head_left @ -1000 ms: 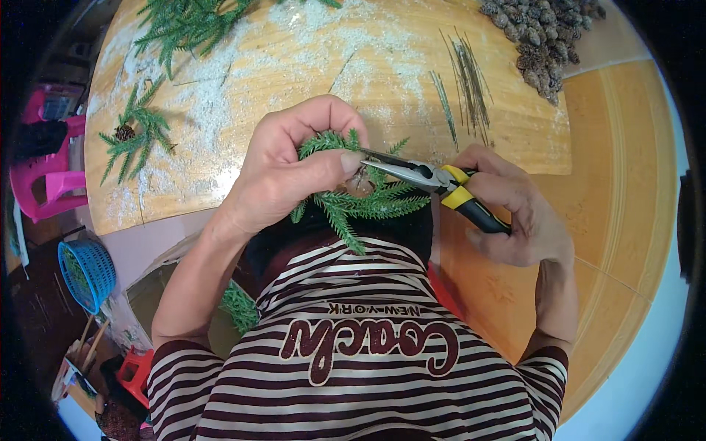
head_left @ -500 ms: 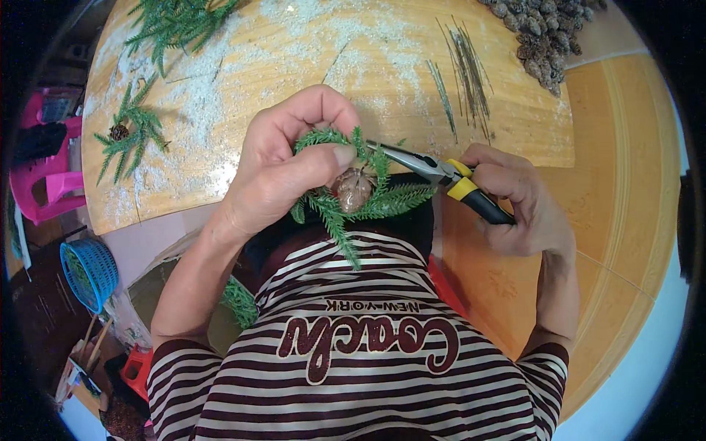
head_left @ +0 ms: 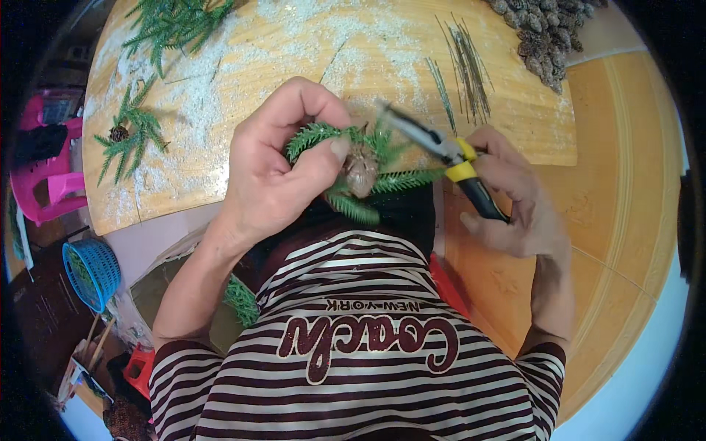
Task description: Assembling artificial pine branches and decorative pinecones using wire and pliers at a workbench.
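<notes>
My left hand (head_left: 283, 158) pinches a green artificial pine sprig (head_left: 408, 181) between thumb and fingers, over my lap by the table's near edge. A brown pine cone (head_left: 361, 170) sits among its needles, right beside my thumb. In my right hand (head_left: 518, 195) is a pair of pliers (head_left: 457, 163) with yellow and black handles. Their long jaws point up and left, apart from the sprig, and look blurred at the tip. Where my left fingertips grip the stem is hidden behind the needles.
Thin wires (head_left: 469, 70) lie on the wooden table (head_left: 294, 70), which is strewn with white flakes. A pile of pine cones (head_left: 544, 37) is at the far right. Another sprig with a cone (head_left: 132, 132) and more greenery (head_left: 176, 29) lie left. A blue basket (head_left: 92, 273) stands lower left.
The pliers' jaws have come away from the sprig and swung upward. My left hand has turned the sprig, so the cone sits slightly higher and further right.
</notes>
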